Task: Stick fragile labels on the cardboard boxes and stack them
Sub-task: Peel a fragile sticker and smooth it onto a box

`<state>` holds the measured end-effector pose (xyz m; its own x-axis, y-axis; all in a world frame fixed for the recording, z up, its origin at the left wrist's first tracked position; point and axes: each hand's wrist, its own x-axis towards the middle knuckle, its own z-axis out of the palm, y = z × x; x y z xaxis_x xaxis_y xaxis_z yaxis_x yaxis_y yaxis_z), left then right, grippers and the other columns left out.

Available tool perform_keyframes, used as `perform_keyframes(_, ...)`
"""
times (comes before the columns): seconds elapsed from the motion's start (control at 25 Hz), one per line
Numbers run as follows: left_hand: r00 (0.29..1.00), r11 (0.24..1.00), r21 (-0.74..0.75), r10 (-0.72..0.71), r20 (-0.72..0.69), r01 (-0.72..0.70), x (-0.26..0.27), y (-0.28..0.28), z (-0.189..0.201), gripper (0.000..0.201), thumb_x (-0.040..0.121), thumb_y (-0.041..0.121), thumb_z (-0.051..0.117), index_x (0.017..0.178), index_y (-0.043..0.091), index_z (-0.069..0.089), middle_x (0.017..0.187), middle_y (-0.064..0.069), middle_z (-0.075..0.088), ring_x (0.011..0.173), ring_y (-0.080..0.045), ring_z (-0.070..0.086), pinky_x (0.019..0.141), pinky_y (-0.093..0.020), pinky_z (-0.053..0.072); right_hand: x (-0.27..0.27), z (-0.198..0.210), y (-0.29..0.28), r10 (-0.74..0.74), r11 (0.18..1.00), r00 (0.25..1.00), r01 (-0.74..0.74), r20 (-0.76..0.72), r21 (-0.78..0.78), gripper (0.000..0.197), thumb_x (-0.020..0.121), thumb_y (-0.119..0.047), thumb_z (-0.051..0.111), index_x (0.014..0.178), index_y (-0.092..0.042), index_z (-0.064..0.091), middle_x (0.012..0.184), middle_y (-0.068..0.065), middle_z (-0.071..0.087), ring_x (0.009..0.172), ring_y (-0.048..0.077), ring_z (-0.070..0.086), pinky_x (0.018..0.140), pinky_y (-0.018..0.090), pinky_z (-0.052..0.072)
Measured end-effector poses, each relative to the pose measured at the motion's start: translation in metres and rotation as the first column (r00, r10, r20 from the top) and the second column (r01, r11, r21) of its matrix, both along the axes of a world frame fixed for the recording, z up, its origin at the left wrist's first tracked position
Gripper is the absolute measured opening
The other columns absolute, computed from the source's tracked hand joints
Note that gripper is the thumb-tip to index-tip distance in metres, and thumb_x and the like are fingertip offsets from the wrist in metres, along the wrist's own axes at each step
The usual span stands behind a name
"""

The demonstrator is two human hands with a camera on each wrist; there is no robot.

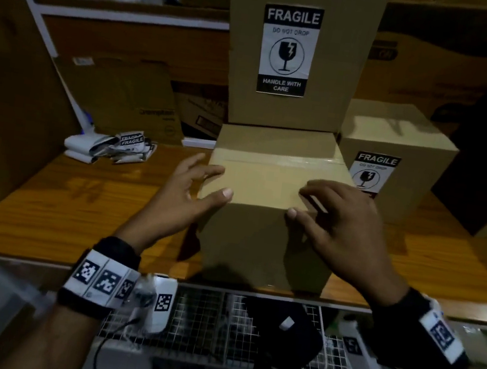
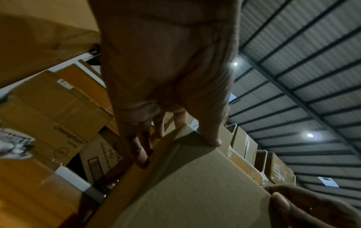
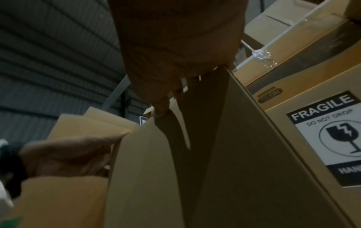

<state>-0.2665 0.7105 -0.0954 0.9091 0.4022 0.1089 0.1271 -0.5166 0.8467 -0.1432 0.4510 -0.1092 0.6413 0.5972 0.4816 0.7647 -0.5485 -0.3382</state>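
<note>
A plain cardboard box [image 1: 266,234] with no label on the faces I see stands near the front edge of the wooden table [image 1: 45,203]. My left hand [image 1: 219,182] holds its top left corner, thumb on the front top edge and straight fingers [image 2: 142,158] flat against the left side. My right hand [image 1: 298,203] rests on the top right, fingertips on the lid and thumb [image 3: 160,112] at the front edge. Behind it rises a tall box [image 1: 325,102] with a fragile label [image 1: 288,50]. Another labelled box [image 1: 399,134] stands at the right.
A loose pile of fragile labels [image 1: 125,144] lies at the table's left rear. Large cartons and shelving [image 1: 116,97] close off the back and left. Below the table's front edge are a wire mesh [image 1: 202,313] and a black object [image 1: 284,331].
</note>
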Motion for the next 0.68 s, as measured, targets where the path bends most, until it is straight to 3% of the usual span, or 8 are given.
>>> perform_keyframes(0.16,0.998,0.996,-0.086,0.009,0.059,-0.004,-0.007,-0.003,-0.011,0.058,0.088,0.053,0.07,0.143,0.04,0.056,0.165,0.015,0.029,0.14,0.001,0.031,0.116,-0.034,0.036,0.004,-0.018,0.006,-0.025,0.997,0.99,0.015,0.135,0.07,0.045,0.097,-0.058,0.055,0.123,-0.024,0.069,0.131,-0.006,0.066,0.122,0.016,0.058,0.103,0.041,0.039)
perform_keyframes(0.36,0.997,0.99,-0.14,-0.001,0.078,0.012,-0.004,-0.003,-0.015,0.064,0.085,0.057,0.068,0.146,0.041,0.053,0.166,0.016,0.026,0.147,-0.002,0.026,0.121,-0.041,0.034,0.01,-0.025,0.01,-0.027,0.995,0.989,0.012,0.147,0.103,0.047,0.098,-0.059,0.053,0.124,-0.023,0.067,0.133,-0.004,0.065,0.124,0.019,0.057,0.105,0.046,0.037)
perform_keyframes(0.48,0.997,0.99,-0.138,-0.01,0.077,0.02,-0.002,-0.002,-0.016,0.063,0.087,0.058,0.065,0.146,0.043,0.051,0.167,0.018,0.024,0.148,0.0,0.024,0.119,-0.036,0.031,0.01,-0.028,0.01,-0.034,0.995,0.982,0.015,0.187,0.102,0.046,0.099,-0.056,0.053,0.125,-0.022,0.067,0.133,-0.002,0.065,0.125,0.021,0.057,0.105,0.047,0.036)
perform_keyframes(0.6,0.995,0.995,-0.099,-0.003,0.1,0.012,-0.001,0.003,-0.022,0.065,0.089,0.058,0.063,0.149,0.04,0.048,0.164,0.017,0.03,0.145,0.0,0.03,0.116,-0.033,0.037,0.002,-0.028,0.012,-0.028,0.99,0.971,-0.005,0.236,0.138,0.04,0.097,-0.046,0.06,0.122,-0.017,0.069,0.132,0.003,0.066,0.129,0.025,0.055,0.11,0.049,0.034)
perform_keyframes(0.68,0.989,0.993,-0.122,0.023,0.146,-0.005,-0.002,0.008,-0.028,0.063,0.09,0.06,0.058,0.149,0.039,0.047,0.157,0.018,0.042,0.141,-0.003,0.043,0.113,-0.038,0.046,-0.01,-0.029,0.019,0.022,0.977,0.949,-0.087,0.315,0.195,0.031,0.095,-0.034,0.068,0.116,-0.012,0.073,0.127,0.007,0.07,0.124,0.026,0.06,0.11,0.049,0.036)
